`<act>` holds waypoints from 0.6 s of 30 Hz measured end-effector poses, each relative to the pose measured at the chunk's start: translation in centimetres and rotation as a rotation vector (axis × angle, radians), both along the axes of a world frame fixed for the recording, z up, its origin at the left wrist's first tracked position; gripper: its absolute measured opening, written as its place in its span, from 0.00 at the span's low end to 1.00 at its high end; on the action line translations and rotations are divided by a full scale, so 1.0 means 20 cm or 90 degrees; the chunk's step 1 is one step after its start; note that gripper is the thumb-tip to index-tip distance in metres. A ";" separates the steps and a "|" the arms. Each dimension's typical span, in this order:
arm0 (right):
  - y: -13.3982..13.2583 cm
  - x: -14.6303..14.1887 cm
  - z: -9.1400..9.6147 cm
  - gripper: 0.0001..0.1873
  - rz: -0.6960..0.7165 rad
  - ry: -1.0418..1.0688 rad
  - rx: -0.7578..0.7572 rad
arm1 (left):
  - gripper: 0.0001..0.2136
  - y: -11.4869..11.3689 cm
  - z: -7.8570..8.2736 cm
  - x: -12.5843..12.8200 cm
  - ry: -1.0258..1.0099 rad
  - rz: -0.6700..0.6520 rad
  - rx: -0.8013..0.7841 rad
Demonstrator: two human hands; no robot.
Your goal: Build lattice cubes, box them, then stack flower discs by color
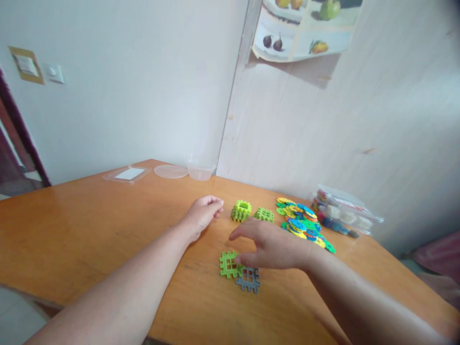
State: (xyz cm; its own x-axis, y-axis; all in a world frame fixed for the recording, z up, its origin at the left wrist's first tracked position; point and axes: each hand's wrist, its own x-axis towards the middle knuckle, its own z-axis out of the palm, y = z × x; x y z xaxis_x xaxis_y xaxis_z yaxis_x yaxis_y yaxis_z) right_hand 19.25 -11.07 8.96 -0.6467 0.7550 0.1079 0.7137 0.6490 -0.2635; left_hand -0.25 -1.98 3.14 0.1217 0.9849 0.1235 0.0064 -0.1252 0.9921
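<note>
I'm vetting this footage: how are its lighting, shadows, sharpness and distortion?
In the head view, light is soft and fairly even; the poster throws a grey shadow on the wall below it. Also in the head view, the pink cloth at the right edge is blurred, the top right corner darkens, and the forearms look stretched, probably wide-lens distortion; the teeth of the grey piece are readable.

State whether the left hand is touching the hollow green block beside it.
Apart. The head view shows a strip of tabletop between the curled left hand and the hollow green block.
</note>
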 end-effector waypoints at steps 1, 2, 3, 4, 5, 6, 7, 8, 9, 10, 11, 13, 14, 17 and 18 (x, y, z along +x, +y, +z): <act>-0.03 -0.01 -0.01 0.23 0.015 -0.018 -0.012 | 0.15 0.00 0.00 0.00 0.004 0.000 0.000; -0.05 -0.03 -0.03 0.23 0.025 -0.035 -0.017 | 0.15 0.00 0.00 0.00 0.006 0.001 0.001; -0.07 -0.04 -0.04 0.22 0.029 -0.049 -0.014 | 0.15 0.00 0.00 0.00 0.008 0.002 0.000; -0.08 -0.05 -0.05 0.21 0.030 -0.058 -0.006 | 0.15 0.00 -0.01 0.00 0.010 0.002 0.000; -0.08 -0.06 -0.07 0.20 0.029 -0.059 0.003 | 0.15 0.00 -0.01 0.00 0.012 0.000 -0.001; -0.08 -0.06 -0.07 0.20 0.026 -0.055 0.012 | 0.15 0.00 -0.01 0.00 0.015 -0.004 0.001; -0.07 -0.06 -0.08 0.20 0.018 -0.043 0.025 | 0.15 0.01 -0.01 0.00 0.019 -0.010 0.003; -0.06 -0.06 -0.08 0.20 0.006 -0.023 0.041 | 0.15 0.00 -0.01 0.00 0.024 -0.019 0.007; -0.05 -0.05 -0.09 0.21 -0.012 0.002 0.065 | 0.15 0.00 -0.01 0.00 0.029 -0.032 0.011; -0.04 -0.04 -0.09 0.21 -0.036 0.030 0.093 | 0.16 0.00 -0.01 0.00 0.033 -0.049 0.014; -0.03 -0.03 -0.09 0.21 -0.066 0.058 0.125 | 0.16 -0.01 0.00 0.00 0.035 -0.071 0.014; -0.01 -0.01 -0.10 0.22 -0.130 0.101 0.186 | 0.19 -0.03 0.01 0.00 0.035 -0.132 -0.002; 0.01 0.00 -0.11 0.22 -0.157 0.110 0.211 | 0.20 -0.04 0.01 0.00 0.034 -0.170 -0.016; 0.04 0.02 -0.15 0.22 -0.202 0.110 0.259 | 0.22 -0.06 0.02 0.00 0.031 -0.283 -0.050; 0.05 0.03 -0.16 0.23 -0.205 0.110 0.265 | 0.21 -0.07 0.02 0.00 0.032 -0.307 -0.055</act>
